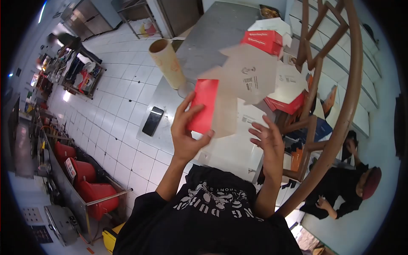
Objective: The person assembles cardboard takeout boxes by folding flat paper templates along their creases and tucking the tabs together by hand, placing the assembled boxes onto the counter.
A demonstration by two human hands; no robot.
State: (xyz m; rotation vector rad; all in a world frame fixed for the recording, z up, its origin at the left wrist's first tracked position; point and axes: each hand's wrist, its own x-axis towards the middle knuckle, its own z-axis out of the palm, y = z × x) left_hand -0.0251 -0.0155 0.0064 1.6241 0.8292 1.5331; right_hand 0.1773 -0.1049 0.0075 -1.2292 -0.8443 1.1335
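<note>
Your L hand (189, 127) pinches the red carton (205, 106) btwn thumb & fingertips, over the table (168, 106), long axis pointing away from you, far end leaning slightly R. Your R hand (270, 144) is open, fingers spread, w/ phone (153, 121) lying L of the carton.

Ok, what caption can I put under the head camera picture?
Left hand holding a red carton above a metal table, open right hand nearby.

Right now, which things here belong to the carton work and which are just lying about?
Seem to belong:
the red carton in your left hand
the red-and-white cartons on the table

Likely just lying about:
the phone
the pale roll
</note>
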